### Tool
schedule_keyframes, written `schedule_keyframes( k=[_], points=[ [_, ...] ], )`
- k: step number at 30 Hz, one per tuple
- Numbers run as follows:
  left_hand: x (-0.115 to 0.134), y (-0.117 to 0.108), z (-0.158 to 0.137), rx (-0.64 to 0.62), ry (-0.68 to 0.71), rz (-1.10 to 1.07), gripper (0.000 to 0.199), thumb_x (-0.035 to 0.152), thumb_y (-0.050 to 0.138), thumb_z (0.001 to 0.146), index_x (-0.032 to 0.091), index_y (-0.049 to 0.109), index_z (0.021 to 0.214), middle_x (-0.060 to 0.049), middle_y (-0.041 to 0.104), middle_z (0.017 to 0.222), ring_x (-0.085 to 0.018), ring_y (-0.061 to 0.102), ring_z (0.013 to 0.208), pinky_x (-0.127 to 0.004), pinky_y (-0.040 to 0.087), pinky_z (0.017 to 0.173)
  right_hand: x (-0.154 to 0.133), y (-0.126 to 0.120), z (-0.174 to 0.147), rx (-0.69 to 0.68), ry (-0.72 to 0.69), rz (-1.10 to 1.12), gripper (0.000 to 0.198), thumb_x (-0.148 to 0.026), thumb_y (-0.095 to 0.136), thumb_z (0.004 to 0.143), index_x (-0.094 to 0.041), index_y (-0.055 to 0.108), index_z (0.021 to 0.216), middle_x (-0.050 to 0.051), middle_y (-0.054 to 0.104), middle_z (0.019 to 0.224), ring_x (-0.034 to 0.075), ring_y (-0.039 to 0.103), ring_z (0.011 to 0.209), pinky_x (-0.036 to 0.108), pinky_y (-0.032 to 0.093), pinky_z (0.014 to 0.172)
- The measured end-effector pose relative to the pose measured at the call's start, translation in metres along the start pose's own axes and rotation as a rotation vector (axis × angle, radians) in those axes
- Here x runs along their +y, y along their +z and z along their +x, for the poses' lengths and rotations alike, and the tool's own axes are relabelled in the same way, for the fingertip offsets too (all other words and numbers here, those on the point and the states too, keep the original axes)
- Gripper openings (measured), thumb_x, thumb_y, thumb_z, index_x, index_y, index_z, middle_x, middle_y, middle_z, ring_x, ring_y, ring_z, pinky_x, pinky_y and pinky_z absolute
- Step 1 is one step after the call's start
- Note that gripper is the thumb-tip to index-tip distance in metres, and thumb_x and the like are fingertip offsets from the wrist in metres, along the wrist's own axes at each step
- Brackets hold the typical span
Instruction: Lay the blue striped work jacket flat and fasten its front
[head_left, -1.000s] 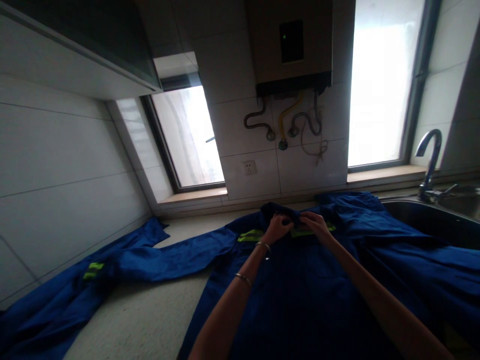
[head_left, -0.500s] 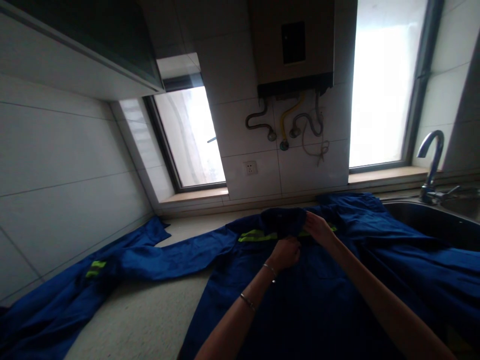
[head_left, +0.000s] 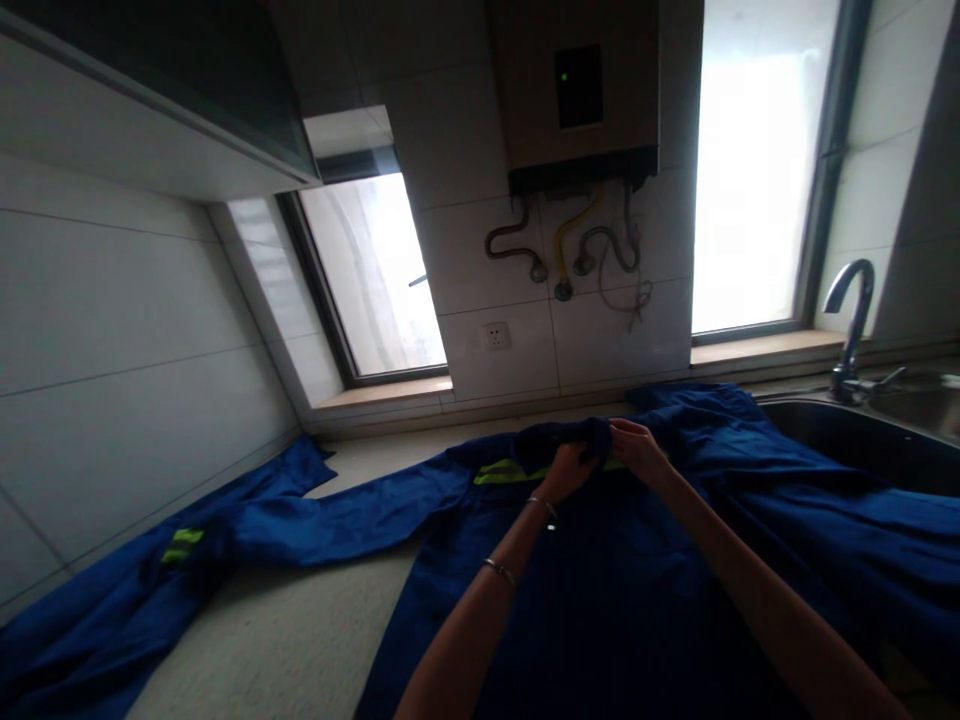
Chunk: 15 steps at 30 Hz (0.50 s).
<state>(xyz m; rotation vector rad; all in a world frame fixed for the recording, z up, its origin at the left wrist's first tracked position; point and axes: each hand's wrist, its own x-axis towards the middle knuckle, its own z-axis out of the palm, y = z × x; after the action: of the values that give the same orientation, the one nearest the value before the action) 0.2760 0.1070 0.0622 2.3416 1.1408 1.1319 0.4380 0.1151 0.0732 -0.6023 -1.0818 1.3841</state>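
Note:
A dark blue work jacket (head_left: 480,590) with yellow-green stripes lies spread on the countertop, its collar towards the wall. My left hand (head_left: 570,468), with bracelets on the wrist, is closed on the front of the jacket's collar. Just to the right, my right hand (head_left: 636,448) pinches the collar's right side. Some of the fingertips are hidden by cloth and by the dim light. One sleeve stretches left across the counter. More blue cloth (head_left: 795,490) is bunched on the right, beside the sink.
Another blue garment piece with a yellow-green stripe (head_left: 182,546) lies on the left of the pale countertop (head_left: 285,630). A sink (head_left: 817,435) with a curved faucet (head_left: 851,320) is at the right. A water heater (head_left: 577,90) with hoses hangs on the tiled wall.
My left hand has moved up from the jacket's chest to the collar. The collar is now more folded between both hands. The view has shifted slightly, and a green light shows on the heater.

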Motion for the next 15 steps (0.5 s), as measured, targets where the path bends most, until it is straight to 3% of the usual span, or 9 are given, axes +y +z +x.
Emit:
schedule_keyframes(
  k=[4, 7, 9, 12, 15],
  points=[
    [0.001, 0.006, -0.004, 0.136, -0.058, 0.094, 0.027, 0.014, 0.060, 0.075, 0.014, 0.063, 0.102, -0.009, 0.064, 0.107, -0.023, 0.058, 0.099, -0.036, 0.043, 0.091, -0.009, 0.002, -0.001, 0.054, -0.109, -0.283, 0.040, -0.044, 0.069, 0.062, -0.019, 0.062, 0.093, 0.004, 0.064, 0.088, 0.018, 0.060, 0.078, 0.030, 0.049, 0.066],
    [0.004, 0.015, -0.008, 0.195, -0.095, 0.143, 0.036, 0.013, 0.060, 0.075, 0.014, 0.057, 0.111, -0.011, 0.061, 0.112, -0.025, 0.056, 0.104, -0.038, 0.041, 0.094, -0.023, 0.016, -0.005, 0.174, -0.410, -0.813, 0.043, -0.046, 0.066, 0.066, -0.020, 0.060, 0.099, 0.007, 0.059, 0.098, 0.021, 0.055, 0.088, 0.034, 0.047, 0.074],
    [0.008, 0.020, -0.009, 0.209, -0.107, 0.167, 0.036, 0.014, 0.059, 0.076, 0.012, 0.054, 0.112, -0.013, 0.061, 0.111, -0.025, 0.057, 0.103, -0.038, 0.042, 0.093, -0.034, 0.030, -0.007, 0.141, -0.575, -1.194, 0.040, -0.044, 0.064, 0.069, -0.021, 0.060, 0.101, 0.008, 0.055, 0.104, 0.023, 0.050, 0.098, 0.035, 0.045, 0.080],
    [0.014, 0.023, -0.009, 0.189, -0.132, 0.206, 0.030, 0.015, 0.057, 0.078, 0.012, 0.054, 0.108, -0.013, 0.063, 0.106, -0.025, 0.059, 0.100, -0.037, 0.044, 0.090, -0.050, 0.054, -0.002, -0.181, -0.672, -1.635, 0.030, -0.035, 0.061, 0.075, -0.021, 0.061, 0.102, 0.009, 0.053, 0.109, 0.023, 0.044, 0.108, 0.032, 0.043, 0.082],
    [0.019, 0.022, -0.009, 0.145, -0.133, 0.249, 0.029, 0.014, 0.057, 0.078, 0.013, 0.053, 0.107, -0.014, 0.061, 0.107, -0.025, 0.058, 0.101, -0.037, 0.044, 0.090, -0.060, 0.073, 0.012, -0.557, -0.736, -1.910, 0.015, -0.023, 0.059, 0.076, -0.019, 0.063, 0.090, 0.009, 0.057, 0.102, 0.023, 0.047, 0.105, 0.029, 0.041, 0.080]
  ],
)
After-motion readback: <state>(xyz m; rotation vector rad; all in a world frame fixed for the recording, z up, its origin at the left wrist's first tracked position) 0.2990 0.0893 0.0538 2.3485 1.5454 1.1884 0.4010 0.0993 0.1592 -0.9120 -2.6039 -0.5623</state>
